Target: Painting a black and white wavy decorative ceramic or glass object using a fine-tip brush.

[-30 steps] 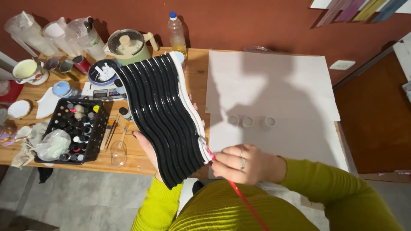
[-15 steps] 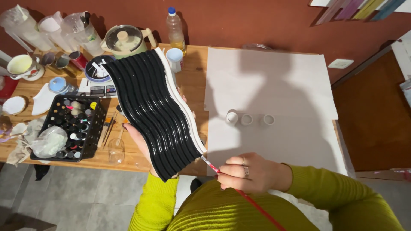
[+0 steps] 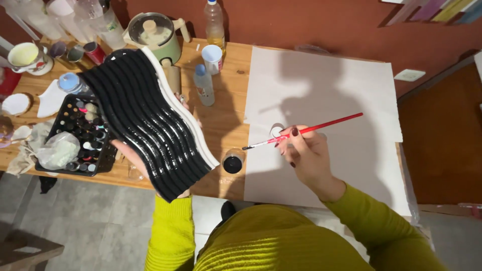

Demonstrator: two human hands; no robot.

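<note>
My left hand (image 3: pixel 131 154) holds up a wavy ribbed panel (image 3: pixel 143 120), glossy black on its face with a white edge, tilted over the left part of the wooden table (image 3: pixel 228 100). My right hand (image 3: pixel 304 153) grips a thin paintbrush with a red handle (image 3: pixel 306 130), its tip pointing left above a small cup of black paint (image 3: pixel 233 163) near the table's front edge. The brush is apart from the panel.
A large white sheet (image 3: pixel 326 95) covers the right of the table. A black crate of paint bottles (image 3: pixel 85 138) sits at the left. Jugs, a green lidded pot (image 3: pixel 153 35), a plastic bottle (image 3: pixel 214 22), a small bottle (image 3: pixel 203 85) and cups crowd the back.
The brush has left the panel's lower edge and swung up and right, now lying level above the paint cup. The panel has shifted left, uncovering the cup and bottle.
</note>
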